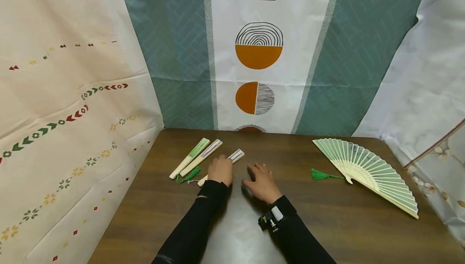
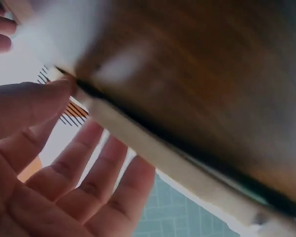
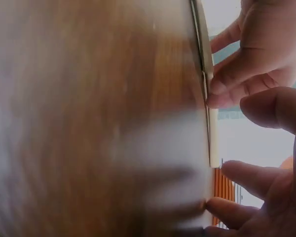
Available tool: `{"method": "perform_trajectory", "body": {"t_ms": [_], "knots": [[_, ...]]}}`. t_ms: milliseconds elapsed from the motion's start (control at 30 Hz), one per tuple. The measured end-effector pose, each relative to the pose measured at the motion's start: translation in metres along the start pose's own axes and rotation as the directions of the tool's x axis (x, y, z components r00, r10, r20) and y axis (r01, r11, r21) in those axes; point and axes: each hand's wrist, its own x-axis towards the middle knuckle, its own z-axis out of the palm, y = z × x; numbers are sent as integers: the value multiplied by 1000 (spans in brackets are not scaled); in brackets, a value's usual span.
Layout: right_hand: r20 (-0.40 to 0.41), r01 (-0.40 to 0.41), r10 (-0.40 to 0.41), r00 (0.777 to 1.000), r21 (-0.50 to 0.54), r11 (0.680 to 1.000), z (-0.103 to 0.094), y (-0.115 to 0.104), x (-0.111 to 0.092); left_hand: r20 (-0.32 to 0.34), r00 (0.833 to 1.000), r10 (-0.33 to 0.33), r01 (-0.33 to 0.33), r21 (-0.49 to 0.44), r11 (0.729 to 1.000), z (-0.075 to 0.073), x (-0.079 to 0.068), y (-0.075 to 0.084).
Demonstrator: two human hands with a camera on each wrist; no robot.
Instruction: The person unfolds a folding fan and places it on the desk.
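My left hand (image 1: 220,171) pinches a folded fan (image 1: 237,156) that lies slantwise on the table, its middle hidden under the hand. In the left wrist view the fan's pale edge (image 2: 138,136) runs between the thumb and the fingers. My right hand (image 1: 263,184) is just to the right of it, fingers spread and holding nothing. The right wrist view has its thumb and fingers apart, close to the fan's end (image 3: 214,148). Left of my left hand lie two more folded fans, one with a green strip (image 1: 198,147) and one with a greyish strip (image 1: 211,147).
An opened pale-green fan (image 1: 378,171) lies at the right of the brown table (image 1: 327,231), with a green tassel (image 1: 322,174) on its left. Another green tassel (image 1: 190,175) lies below the folded fans. Patterned cloths (image 1: 181,54) hang behind and beside the table.
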Motion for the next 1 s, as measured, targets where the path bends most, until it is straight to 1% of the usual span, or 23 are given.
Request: {"method": "perform_trajectory", "body": {"t_ms": [33, 100, 133, 200, 233, 333, 367, 433, 500, 567, 600, 633, 667, 700, 733, 800, 833, 933, 1000], "knots": [[-14, 6, -6, 1000, 8, 1000, 1, 2, 1, -13, 1000, -4, 4, 3, 1000, 2, 1, -1], [-41, 26, -25, 999, 11, 1000, 3, 7, 2, -11, 1000, -8, 8, 6, 1000, 8, 2, -3], [-50, 33, -32, 998, 13, 999, 6, 11, 4, -28, 1000, -7, 7, -3, 1000, 15, 2, -7], [-59, 35, -33, 998, 30, 999, 11, 14, 4, -11, 1000, -13, 13, -9, 1000, 27, 3, -15], [-57, 32, -30, 998, 28, 999, 12, 12, 2, -17, 1000, -11, 11, -24, 1000, 32, 4, -21], [-62, 32, -30, 998, 34, 999, 19, 10, 1, 0, 1000, -30, 30, -32, 999, 40, 4, -32], [-59, 24, -21, 998, 48, 999, 18, 6, -2, 15, 999, -37, 38, -37, 999, 42, 4, -34], [-68, 20, -16, 998, 57, 998, 17, 5, -5, 22, 998, -53, 55, -65, 996, 42, 7, -34], [-81, 24, -19, 997, 70, 997, 16, 11, -4, 47, 996, -76, 80, -100, 992, 34, 8, -27], [-74, 3, 3, 997, 87, 996, 13, 13, -3, 25, 997, -73, 75, -136, 988, 27, 9, -21], [-81, 7, 0, 997, 83, 997, 13, 16, -1, 13, 997, -75, 76, -162, 984, 19, 8, -18], [-86, 9, -2, 996, 86, 996, 13, 18, 1, 5, 997, -75, 74, -194, 978, 6, 5, -12], [-88, 12, -4, 996, 94, 995, 13, 20, 3, 3, 997, -74, 72, -243, 967, -8, 3, -7], [-91, 12, -3, 996, 103, 995, 12, 19, 4, -9, 998, -70, 64, -296, 953, -19, 1, -3], [-90, 13, -2, 996, 126, 992, 9, 16, 4, -20, 998, -65, 54, -353, 934, -30, -1, 1], [-90, 17, 0, 996, 182, 983, 2, 9, 3, 4, 997, -72, 65, -469, 881, -58, -5, 13], [-86, 11, 9, 996, 224, 975, -3, 4, 2, 14, 998, -67, 64, -519, 852, -69, -6, 17], [-92, 3, 30, 995, 342, 940, -17, -12, -1, 49, 998, -42, 63, -619, 782, -86, -5, 25], [-117, 7, 42, 992, 392, 920, -24, -19, -1, 89, 996, -11, 69, -675, 734, -92, -3, 29]]}}
